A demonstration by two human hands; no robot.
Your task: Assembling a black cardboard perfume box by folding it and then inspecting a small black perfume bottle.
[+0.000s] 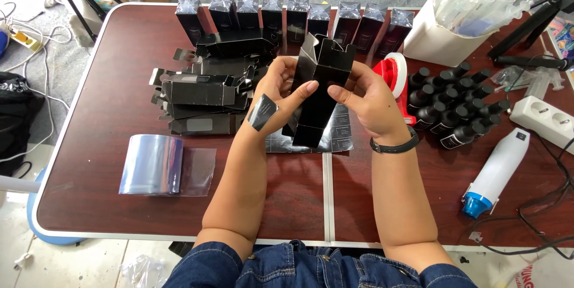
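— Head view: what are the hands on?
— Left hand (276, 93) and right hand (366, 101) both pinch a glossy black cardboard carton (317, 93), held upright above the dark red table (101, 144)
— Nearby?
— Flattened black cartons (203, 93) lie just left, small black bottles (457, 105) right

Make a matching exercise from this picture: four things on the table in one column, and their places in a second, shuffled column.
Things:
1. Open black box
2. Film roll
3. Heat gun
4. Wrapped boxes

Places:
A. In a row along the far edge of the table
B. Near the right edge, beside the black bottles
C. Held up between both hands: left hand, right hand
D. On the near left part of the table

Pairs: 1-C, 2-D, 3-B, 4-A
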